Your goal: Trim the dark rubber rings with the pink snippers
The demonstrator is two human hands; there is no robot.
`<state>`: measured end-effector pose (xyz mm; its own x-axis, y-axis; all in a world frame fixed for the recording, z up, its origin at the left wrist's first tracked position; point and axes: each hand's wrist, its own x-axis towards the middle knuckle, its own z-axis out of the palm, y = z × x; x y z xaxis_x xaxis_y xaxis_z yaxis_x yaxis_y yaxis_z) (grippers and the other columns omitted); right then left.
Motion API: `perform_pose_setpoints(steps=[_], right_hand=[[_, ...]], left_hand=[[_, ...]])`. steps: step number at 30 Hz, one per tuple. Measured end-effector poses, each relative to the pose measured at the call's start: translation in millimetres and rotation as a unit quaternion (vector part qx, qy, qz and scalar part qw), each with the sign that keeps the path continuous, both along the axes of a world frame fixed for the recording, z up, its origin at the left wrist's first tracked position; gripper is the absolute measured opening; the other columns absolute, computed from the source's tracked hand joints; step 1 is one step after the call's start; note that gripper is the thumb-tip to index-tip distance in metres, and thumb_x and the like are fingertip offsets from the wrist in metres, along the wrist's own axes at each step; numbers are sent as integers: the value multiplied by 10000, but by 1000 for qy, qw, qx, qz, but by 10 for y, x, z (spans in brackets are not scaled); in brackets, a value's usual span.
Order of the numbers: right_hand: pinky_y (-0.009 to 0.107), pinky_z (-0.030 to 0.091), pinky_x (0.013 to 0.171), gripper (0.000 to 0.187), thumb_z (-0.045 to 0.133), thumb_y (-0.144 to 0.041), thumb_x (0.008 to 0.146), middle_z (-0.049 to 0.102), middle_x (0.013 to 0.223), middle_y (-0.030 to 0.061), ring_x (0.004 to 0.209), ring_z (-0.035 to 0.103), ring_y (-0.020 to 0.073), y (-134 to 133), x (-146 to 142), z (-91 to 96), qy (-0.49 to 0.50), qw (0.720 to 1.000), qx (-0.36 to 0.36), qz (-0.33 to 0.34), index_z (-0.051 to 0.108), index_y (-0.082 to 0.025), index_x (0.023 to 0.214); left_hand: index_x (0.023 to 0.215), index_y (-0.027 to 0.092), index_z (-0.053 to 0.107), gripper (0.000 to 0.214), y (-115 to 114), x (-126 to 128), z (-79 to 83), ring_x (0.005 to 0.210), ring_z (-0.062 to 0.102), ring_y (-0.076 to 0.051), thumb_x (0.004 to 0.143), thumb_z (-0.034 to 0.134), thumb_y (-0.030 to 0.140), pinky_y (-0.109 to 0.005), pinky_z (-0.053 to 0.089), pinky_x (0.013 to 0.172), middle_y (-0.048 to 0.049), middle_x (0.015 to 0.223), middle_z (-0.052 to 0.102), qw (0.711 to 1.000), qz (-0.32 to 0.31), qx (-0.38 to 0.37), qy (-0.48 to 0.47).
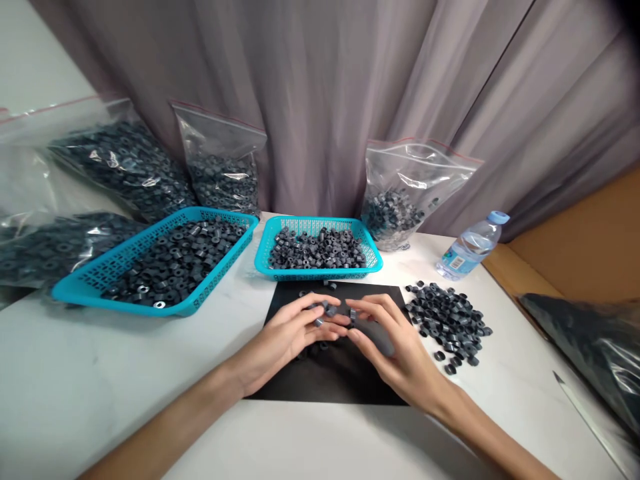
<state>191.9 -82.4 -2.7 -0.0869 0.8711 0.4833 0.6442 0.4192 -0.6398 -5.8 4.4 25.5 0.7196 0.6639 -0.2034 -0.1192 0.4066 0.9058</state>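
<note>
Over a black mat (pixel 350 383), my two hands come together with their fingertips nearly meeting. Several small dark grey ring-shaped parts (pixel 329 309) lie in the curled fingers of my left hand (pixel 295 327). Between thumb and fingers, my right hand (pixel 395 343) pinches one grey ring-shaped part (pixel 353 316) close to the left fingertips. A few loose parts (pixel 324 346) rest on the mat below and behind the hands, some half hidden by the left fingers.
Two blue baskets (pixel 320 273) (pixel 135 308) of dark parts stand behind and to the left. A pile of dark rings (pixel 447 320) lies right of the mat. Filled zip bags (pixel 223 177) line the curtain. A water bottle (pixel 473 247) and a white pencil-like stick (pixel 585 417) are at right.
</note>
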Motion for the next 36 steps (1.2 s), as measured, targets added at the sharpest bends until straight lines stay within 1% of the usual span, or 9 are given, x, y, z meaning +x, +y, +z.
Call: perform_pose_setpoints(steps=[3, 6, 12, 17, 22, 26, 29, 32, 36], right_hand=[[331, 527, 793, 295, 612, -259, 938, 596, 1055, 63, 903, 598, 186, 5, -115, -5, 67, 997, 21, -23, 583, -247, 1232], [314, 507, 732, 192, 622, -237, 930, 619, 961, 38, 824, 584, 172, -32, -148, -56, 106, 993, 12, -50, 635, -244, 1122], [311, 498, 775, 80, 602, -210, 934, 616, 965, 43, 888, 601, 178, -89, -69, -49, 109, 994, -20, -8, 673, -239, 960], [341, 485, 892, 58, 570, -202, 951, 623, 1024, 59, 1009, 602, 197, -81, -37, -73, 150, 988, -33, -4, 621, -226, 961], [323, 487, 884, 51, 568, -192, 954, 630, 1002, 47, 993, 609, 185, -103, -23, -115, 183, 983, -28, -4, 592, -233, 970], [328, 495, 833, 45, 576, -196, 945, 610, 963, 52, 940, 601, 189, -104, -13, -120, 164, 986, -18, -15, 586, -227, 975], [349, 504, 799, 89, 567, -202, 944, 604, 943, 58, 903, 591, 199, -108, -8, -128, 138, 990, -14, -6, 590, -227, 1026], [367, 506, 805, 148, 577, -191, 932, 604, 970, 64, 917, 588, 209, -119, -5, -126, 122, 992, -14, 1, 595, -234, 1072], [354, 495, 818, 187, 593, -144, 912, 595, 1002, 57, 937, 583, 200, -131, -7, -88, 118, 993, -4, 7, 605, -246, 1068]], left_hand=[[1207, 156, 612, 277, -132, 52, -7, 1116, 642, -235, 985, 504, 282, -383, 485, 990, -117, 1189, 704, 1000, -18, 13, -12], [1208, 175, 625, 281, -212, 84, -48, 1169, 615, -244, 986, 504, 298, -380, 501, 975, -105, 1247, 675, 999, -27, 18, -7], [1261, 181, 603, 334, -269, 69, -155, 1063, 672, -229, 967, 540, 328, -427, 455, 1034, -106, 1232, 681, 999, -28, -36, 2], [1253, 115, 603, 336, -290, 54, -99, 1042, 680, -255, 963, 518, 262, -441, 441, 1017, -147, 1128, 720, 993, -18, -111, -27], [1232, 88, 623, 380, -289, 21, -48, 1100, 639, -280, 980, 433, 299, -409, 454, 919, -181, 1133, 715, 990, -29, -133, -42], [1233, 122, 643, 424, -292, 12, -27, 1109, 615, -281, 992, 389, 361, -386, 432, 863, -169, 1179, 698, 992, -38, -117, -27], [1204, 158, 678, 375, -299, 21, -4, 1044, 607, -252, 965, 490, 376, -329, 407, 763, -146, 1163, 693, 996, -26, -91, -1], [1193, 201, 694, 319, -298, 24, 3, 937, 568, -185, 926, 594, 344, -278, 365, 696, -98, 1070, 690, 997, -15, -71, 25], [1256, 230, 656, 344, -279, 6, -10, 841, 508, -148, 941, 572, 339, -264, 345, 696, -50, 928, 648, 997, -20, -56, 48]])
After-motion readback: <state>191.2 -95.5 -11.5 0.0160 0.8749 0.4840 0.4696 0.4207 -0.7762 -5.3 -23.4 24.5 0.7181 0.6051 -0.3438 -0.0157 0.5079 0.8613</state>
